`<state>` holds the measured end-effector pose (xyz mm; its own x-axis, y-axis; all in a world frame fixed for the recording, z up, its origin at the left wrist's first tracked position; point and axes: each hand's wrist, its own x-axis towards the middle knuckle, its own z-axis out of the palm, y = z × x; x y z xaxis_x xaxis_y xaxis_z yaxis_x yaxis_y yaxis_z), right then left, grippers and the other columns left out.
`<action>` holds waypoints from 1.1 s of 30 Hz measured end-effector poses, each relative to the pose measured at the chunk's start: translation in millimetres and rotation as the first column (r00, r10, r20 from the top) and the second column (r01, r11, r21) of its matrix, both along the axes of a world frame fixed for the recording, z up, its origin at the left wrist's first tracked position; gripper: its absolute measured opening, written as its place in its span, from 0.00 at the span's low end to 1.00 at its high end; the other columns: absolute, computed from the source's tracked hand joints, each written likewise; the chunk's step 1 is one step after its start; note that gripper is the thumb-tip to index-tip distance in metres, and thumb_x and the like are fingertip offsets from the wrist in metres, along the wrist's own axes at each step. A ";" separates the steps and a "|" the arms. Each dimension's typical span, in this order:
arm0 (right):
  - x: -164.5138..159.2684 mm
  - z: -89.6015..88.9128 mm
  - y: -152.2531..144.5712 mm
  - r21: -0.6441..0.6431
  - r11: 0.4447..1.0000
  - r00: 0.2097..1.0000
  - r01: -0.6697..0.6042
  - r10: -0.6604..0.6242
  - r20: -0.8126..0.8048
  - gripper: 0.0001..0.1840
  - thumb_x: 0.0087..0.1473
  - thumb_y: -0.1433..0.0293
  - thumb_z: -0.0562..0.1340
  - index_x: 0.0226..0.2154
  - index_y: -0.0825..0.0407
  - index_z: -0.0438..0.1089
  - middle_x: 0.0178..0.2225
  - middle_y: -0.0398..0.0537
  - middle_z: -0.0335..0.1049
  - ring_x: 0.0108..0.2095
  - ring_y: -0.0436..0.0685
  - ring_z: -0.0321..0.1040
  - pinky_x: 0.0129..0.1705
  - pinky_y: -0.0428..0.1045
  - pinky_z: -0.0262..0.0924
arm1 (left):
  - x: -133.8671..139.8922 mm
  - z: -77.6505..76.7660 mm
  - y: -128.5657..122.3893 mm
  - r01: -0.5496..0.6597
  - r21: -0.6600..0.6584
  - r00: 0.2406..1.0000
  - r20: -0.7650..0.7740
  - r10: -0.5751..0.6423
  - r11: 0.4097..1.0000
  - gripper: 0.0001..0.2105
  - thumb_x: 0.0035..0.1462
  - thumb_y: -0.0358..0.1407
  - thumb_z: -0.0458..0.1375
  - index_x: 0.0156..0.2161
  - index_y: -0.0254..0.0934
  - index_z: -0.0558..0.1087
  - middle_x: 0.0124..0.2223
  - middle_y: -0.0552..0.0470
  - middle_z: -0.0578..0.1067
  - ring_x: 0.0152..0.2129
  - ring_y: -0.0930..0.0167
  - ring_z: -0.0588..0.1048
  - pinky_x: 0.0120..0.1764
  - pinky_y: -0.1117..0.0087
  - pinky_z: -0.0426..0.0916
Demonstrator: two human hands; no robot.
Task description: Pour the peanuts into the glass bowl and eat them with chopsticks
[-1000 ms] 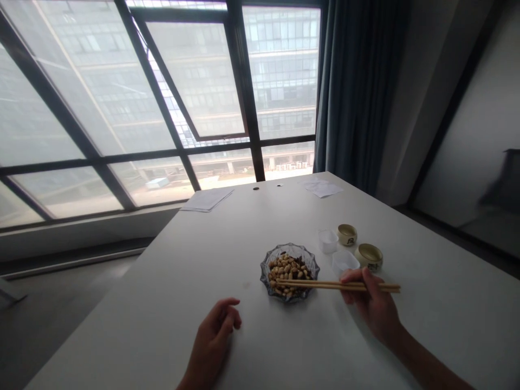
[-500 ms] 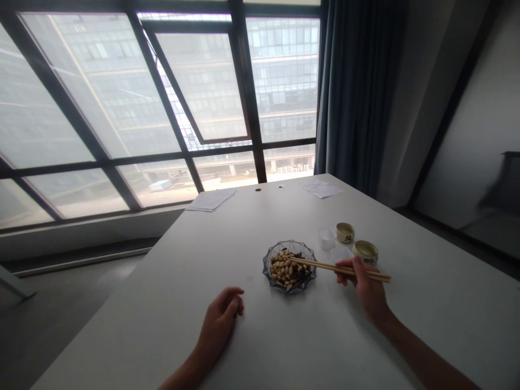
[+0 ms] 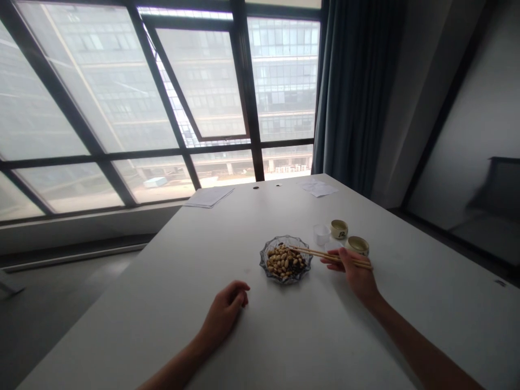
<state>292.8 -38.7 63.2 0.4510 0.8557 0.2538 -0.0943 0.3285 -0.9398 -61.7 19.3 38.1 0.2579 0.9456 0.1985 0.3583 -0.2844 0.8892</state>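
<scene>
My right hand grips a pair of wooden chopsticks, held nearly level. Their tips are over the far part of a faceted clear glass bowl; whether they pinch anything is too small to tell. In the bowl lies a heap of pale brown nuts, with small dark pieces at its right side. My left hand rests on the white table, left of and nearer than the bowl. Its fingers are curled in, with nothing visible in them.
Beyond my right hand stand a small clear plastic container and two pale ceramic cups, one farther and one nearer. Papers lie at the far left and far right of the table, before the windows.
The chopstick tips have moved slightly toward the bowl's far side, along with my right hand. My left hand stays curled on the table. The whole view has shifted a little.
</scene>
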 end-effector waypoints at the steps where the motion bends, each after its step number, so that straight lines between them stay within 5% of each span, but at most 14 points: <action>1: 2.3 1.1 0.1 -0.001 1.000 1.000 -0.001 0.001 0.003 0.33 0.52 0.40 0.71 0.34 0.56 0.82 0.33 0.60 0.84 0.34 0.68 0.85 0.34 0.54 0.81 | 1.5 -0.8 -0.4 0.012 0.003 1.000 -0.018 -0.011 1.000 0.14 0.53 0.47 0.59 0.36 0.38 0.78 0.25 0.53 0.76 0.26 0.63 0.76 0.33 0.65 0.71; 10: 22.1 16.7 -4.8 0.013 0.999 0.991 0.045 -0.047 0.123 0.32 0.55 0.40 0.68 0.29 0.54 0.81 0.24 0.57 0.81 0.24 0.64 0.82 0.24 0.51 0.77 | 7.4 -4.0 -2.3 0.042 -0.001 0.997 -0.062 -0.042 0.999 0.15 0.56 0.47 0.56 0.37 0.38 0.78 0.26 0.53 0.76 0.25 0.65 0.73 0.32 0.68 0.67; 15: 28.3 25.7 -11.2 -0.050 0.998 0.975 -0.030 0.040 0.220 0.31 0.52 0.40 0.71 0.27 0.54 0.81 0.22 0.56 0.80 0.21 0.64 0.80 0.22 0.51 0.76 | 7.2 -1.6 -4.1 0.029 -0.011 0.997 -0.066 -0.029 1.000 0.14 0.55 0.47 0.58 0.36 0.39 0.79 0.25 0.53 0.76 0.24 0.65 0.73 0.31 0.68 0.68; 23: 24.9 15.2 -15.3 -0.091 0.989 0.942 -0.118 0.140 0.306 0.27 0.56 0.44 0.71 0.32 0.53 0.82 0.26 0.56 0.83 0.25 0.63 0.82 0.28 0.53 0.79 | 4.7 -6.3 -3.2 0.064 -0.022 0.995 -0.080 -0.066 0.998 0.14 0.59 0.45 0.55 0.39 0.38 0.78 0.27 0.52 0.77 0.24 0.66 0.72 0.31 0.69 0.65; 33: 20.1 12.7 -13.4 -0.081 0.995 0.966 -0.050 0.068 0.247 0.29 0.55 0.43 0.71 0.30 0.55 0.81 0.25 0.57 0.82 0.26 0.64 0.83 0.28 0.50 0.80 | 3.2 -8.8 -2.7 0.085 -0.027 0.990 -0.114 -0.087 0.996 0.16 0.60 0.46 0.53 0.41 0.36 0.76 0.28 0.52 0.76 0.25 0.66 0.71 0.32 0.69 0.63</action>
<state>312.9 -52.1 76.0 0.3294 0.8993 0.2876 0.1292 0.2588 -0.9573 -58.5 16.6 29.3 0.3583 0.9227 0.1421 0.4332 -0.2992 0.8502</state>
